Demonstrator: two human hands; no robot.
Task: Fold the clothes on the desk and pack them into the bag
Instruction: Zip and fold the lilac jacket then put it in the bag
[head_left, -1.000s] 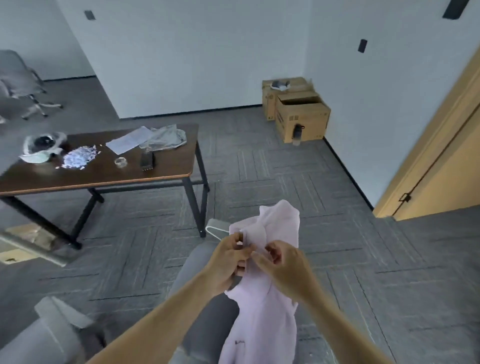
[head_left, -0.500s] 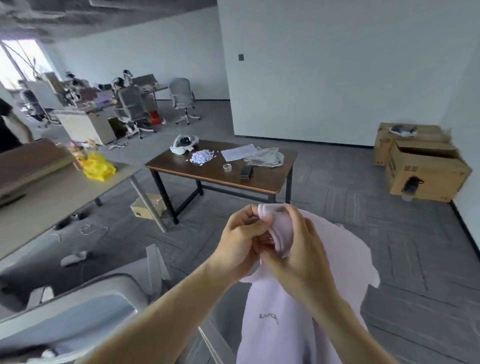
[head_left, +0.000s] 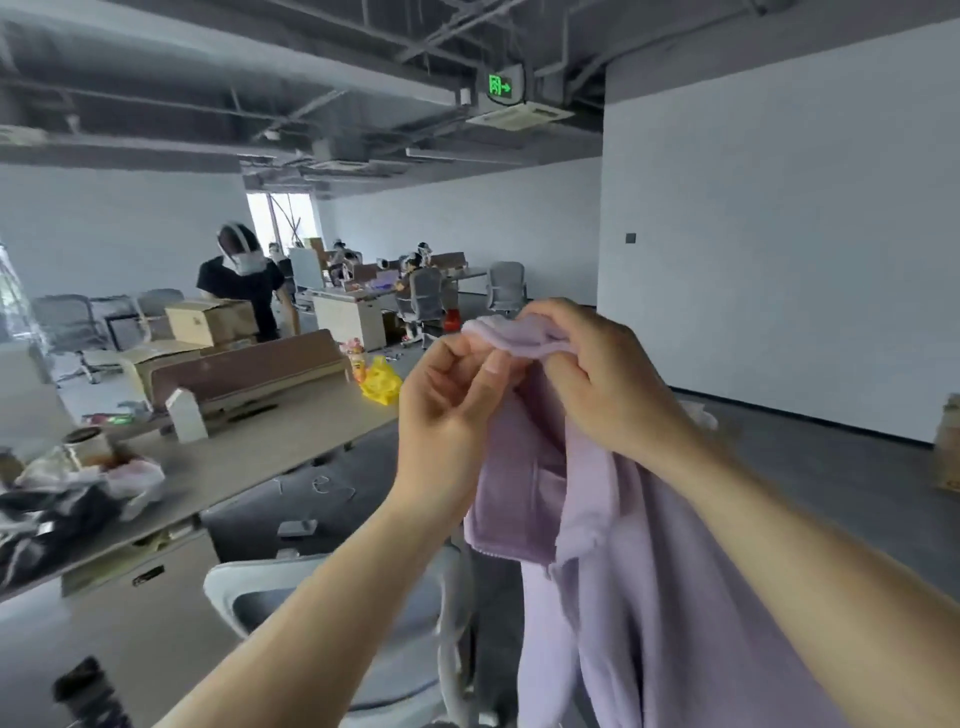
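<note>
A pale lilac garment (head_left: 639, 582) hangs in the air in front of me, held up at chest height by both hands. My right hand (head_left: 602, 384) grips its bunched top edge from the right, fingers curled over the fabric. My left hand (head_left: 452, 410) pinches the same top edge from the left, thumb against the cloth. The rest of the garment drapes down past my right forearm. A long light desk (head_left: 270, 447) runs along the left, with a dark heap of clothes (head_left: 47, 519) at its near end. No bag can be made out.
A grey office chair (head_left: 332, 613) stands directly below my arms. On the desk are a yellow plastic bag (head_left: 382, 382), a small white box (head_left: 186, 415) and a tin (head_left: 85, 447). A person in black (head_left: 244, 291) stands behind cardboard boxes (head_left: 210, 322); others sit further back.
My view has swung up and to the left, from the floor and brown table to the open office. Both hands have raised the garment higher while keeping hold of its top edge.
</note>
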